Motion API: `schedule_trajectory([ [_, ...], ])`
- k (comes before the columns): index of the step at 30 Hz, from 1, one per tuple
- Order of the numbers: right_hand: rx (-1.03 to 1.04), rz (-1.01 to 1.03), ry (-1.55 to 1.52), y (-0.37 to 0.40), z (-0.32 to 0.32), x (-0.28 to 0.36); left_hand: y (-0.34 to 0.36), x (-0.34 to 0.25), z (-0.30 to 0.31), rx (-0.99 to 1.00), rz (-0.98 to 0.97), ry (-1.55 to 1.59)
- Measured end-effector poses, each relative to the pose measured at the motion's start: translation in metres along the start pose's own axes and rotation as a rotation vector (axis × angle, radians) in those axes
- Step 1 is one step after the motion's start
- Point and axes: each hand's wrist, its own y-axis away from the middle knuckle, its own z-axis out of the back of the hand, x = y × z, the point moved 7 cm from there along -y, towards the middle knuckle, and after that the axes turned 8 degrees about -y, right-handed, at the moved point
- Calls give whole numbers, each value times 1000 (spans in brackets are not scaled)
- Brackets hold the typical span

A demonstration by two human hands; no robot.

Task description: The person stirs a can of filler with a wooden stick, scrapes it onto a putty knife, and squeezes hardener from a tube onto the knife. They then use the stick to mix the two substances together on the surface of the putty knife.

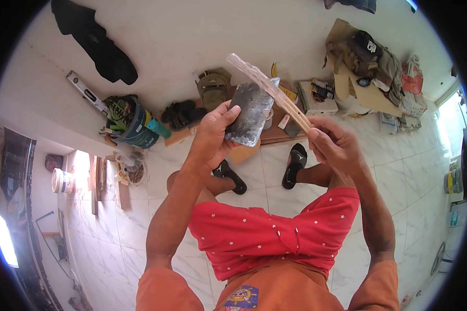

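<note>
My left hand [216, 129] grips a flat, dark grey rectangular slab [246, 115] with whitish smears and worn edges, the thumb lying across its face. My right hand [337, 147] pinches the lower end of a long, narrow, pale strip [270, 87], partly see-through. The strip slants up to the left and overlaps the upper right corner of the slab in this view. Both hands are raised in front of me, over the tiled floor between my feet.
Against the wall stand a khaki backpack [214, 89], dark sandals [180, 115] and a bucket of tools [140, 127] with a spirit level [87, 93] beside it. Bags and cardboard [360, 88] are piled at the right. A white bucket [63, 181] and planks [95, 184] are at left.
</note>
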Motion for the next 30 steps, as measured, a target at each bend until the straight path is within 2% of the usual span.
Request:
schedule_trajectory([
  [6,-11,453,448,-3,-13,14,-1,7,-5,-10,35,-41],
  [9,-17,567,650,1,-16,20,-4,10,-4,14,36,-47],
  [14,33,500,721,10,-5,17,-7,12,13,54,21,-3],
  [17,64,431,776,19,7,16,-2,1,19,-30,-16,-21],
  [21,91,340,853,31,21,19,6,8,16,-70,25,-53],
  [24,90,397,929,36,33,29,1,2,32,-20,-9,-52],
  [25,87,370,954,38,38,32,2,1,35,-95,-7,-32],
  [27,84,318,1001,42,45,35,6,-3,33,-91,-13,-21],
  [30,81,354,986,43,51,39,7,-6,40,-69,-39,-49],
])
